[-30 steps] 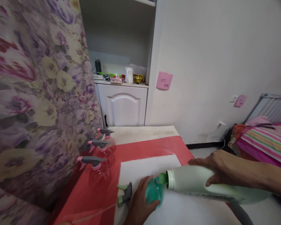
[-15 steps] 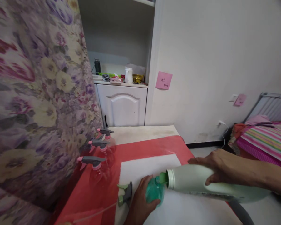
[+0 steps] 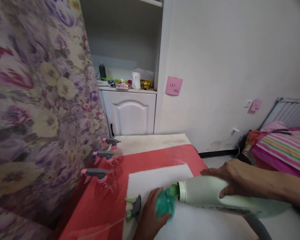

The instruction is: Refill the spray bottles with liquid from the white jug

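Note:
A small teal bottle [image 3: 165, 204] stands over the white sheet [image 3: 160, 176], and my left hand [image 3: 151, 213] is wrapped round its left side. My right hand [image 3: 228, 176] grips a large pale green jug [image 3: 202, 191], tilted almost flat. The jug's green spout meets the teal bottle's mouth; whether liquid flows cannot be made out. Left of my left hand lies a grey and green spray head [image 3: 133, 208] with a thin tube. Three clear pink spray bottles [image 3: 105, 190] with grey and pink heads stand at the table's left.
The red cover [image 3: 150, 158] lies on the table beneath the sheet. A floral curtain [image 3: 47, 100] hangs along the left. Behind the table is a white cabinet [image 3: 132, 113] with small items on its shelf. At the right is a bed with a striped cover [image 3: 287, 143].
The view has shifted very slightly. Both hands, the teal bottle and the jug hold nearly the same positions as before.

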Demonstrator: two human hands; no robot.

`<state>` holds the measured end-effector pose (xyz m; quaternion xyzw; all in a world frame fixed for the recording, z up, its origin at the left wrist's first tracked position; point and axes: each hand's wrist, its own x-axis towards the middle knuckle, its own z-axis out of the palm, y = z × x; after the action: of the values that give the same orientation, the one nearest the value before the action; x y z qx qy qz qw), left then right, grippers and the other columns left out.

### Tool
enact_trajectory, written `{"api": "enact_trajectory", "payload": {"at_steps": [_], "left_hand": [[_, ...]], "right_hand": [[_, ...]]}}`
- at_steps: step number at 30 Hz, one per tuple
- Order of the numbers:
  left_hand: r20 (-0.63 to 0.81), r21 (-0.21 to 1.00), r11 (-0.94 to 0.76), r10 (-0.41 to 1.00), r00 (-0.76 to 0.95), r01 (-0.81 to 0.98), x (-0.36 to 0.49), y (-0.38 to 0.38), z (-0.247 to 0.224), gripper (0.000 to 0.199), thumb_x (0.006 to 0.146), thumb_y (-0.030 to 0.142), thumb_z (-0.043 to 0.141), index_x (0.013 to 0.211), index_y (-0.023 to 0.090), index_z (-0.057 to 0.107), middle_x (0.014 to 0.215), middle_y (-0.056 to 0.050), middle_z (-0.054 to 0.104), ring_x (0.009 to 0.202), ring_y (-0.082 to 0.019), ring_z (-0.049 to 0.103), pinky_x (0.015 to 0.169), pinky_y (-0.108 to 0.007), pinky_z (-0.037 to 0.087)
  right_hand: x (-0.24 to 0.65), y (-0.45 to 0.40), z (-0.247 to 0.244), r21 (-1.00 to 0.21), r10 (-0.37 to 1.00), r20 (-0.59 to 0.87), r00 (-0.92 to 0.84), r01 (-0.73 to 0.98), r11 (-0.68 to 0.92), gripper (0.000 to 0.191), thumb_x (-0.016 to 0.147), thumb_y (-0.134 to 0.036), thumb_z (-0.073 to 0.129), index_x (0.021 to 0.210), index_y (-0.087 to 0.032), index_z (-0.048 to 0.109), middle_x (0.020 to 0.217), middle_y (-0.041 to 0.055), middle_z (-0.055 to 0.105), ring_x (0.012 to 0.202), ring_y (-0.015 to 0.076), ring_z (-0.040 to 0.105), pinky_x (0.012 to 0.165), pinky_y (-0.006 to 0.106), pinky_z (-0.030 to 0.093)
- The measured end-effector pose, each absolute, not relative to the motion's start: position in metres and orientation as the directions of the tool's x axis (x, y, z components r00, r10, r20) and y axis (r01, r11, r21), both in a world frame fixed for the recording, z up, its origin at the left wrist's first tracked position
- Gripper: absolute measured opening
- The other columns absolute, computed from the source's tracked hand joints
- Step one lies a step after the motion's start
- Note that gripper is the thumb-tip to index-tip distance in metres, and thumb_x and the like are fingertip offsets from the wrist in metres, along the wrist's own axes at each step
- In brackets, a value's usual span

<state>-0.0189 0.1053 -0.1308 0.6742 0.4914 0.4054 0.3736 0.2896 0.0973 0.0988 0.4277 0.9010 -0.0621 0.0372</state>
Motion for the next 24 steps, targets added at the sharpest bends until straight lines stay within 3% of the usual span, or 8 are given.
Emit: {"api": "enact_trajectory", "payload": {"at_steps": [6, 14, 24], "left_hand": [[0.167, 0.902, -0.229, 0.967, 0.193, 0.366, -0.0188, 0.1049, -0.1271, 0.074, 0.056, 0.005, 0.066, 0.127, 0.023, 0.057, 0.133, -0.009, 0.059, 0.128, -0.03, 0.05, 0.114, -0.047, 0.034], [0.168, 0.903, -0.229, 0.967, 0.19, 0.364, -0.0187, 0.1046, -0.129, 0.074, 0.056, 0.005, 0.066, 0.127, 0.021, 0.056, 0.134, -0.009, 0.059, 0.128, -0.029, 0.05, 0.114, -0.047, 0.033], [0.178, 0.902, -0.236, 0.966, 0.186, 0.363, -0.0195, 0.1043, -0.1287, 0.074, 0.055, 0.006, 0.065, 0.127, 0.022, 0.056, 0.133, -0.01, 0.059, 0.127, -0.03, 0.051, 0.113, -0.048, 0.034]], "right_hand": [[0.2881, 0.0978, 0.0992, -0.106, 0.761, -0.109, -0.639, 0.769, 0.631, 0.057, 0.086, -0.051, 0.059, 0.136, -0.025, 0.051, 0.069, 0.003, 0.066, 0.059, 0.0203, 0.063, 0.054, 0.026, 0.036], [0.293, 0.0992, 0.0933, -0.016, 0.776, -0.121, -0.619, 0.783, 0.622, 0.063, 0.085, -0.051, 0.063, 0.14, -0.026, 0.047, 0.072, 0.005, 0.066, 0.063, 0.0235, 0.064, 0.056, 0.029, 0.035], [0.2882, 0.0971, 0.0981, 0.003, 0.773, -0.157, -0.615, 0.782, 0.623, 0.062, 0.086, -0.057, 0.057, 0.14, -0.027, 0.046, 0.071, 0.0056, 0.065, 0.063, 0.0249, 0.064, 0.056, 0.029, 0.034]]}}
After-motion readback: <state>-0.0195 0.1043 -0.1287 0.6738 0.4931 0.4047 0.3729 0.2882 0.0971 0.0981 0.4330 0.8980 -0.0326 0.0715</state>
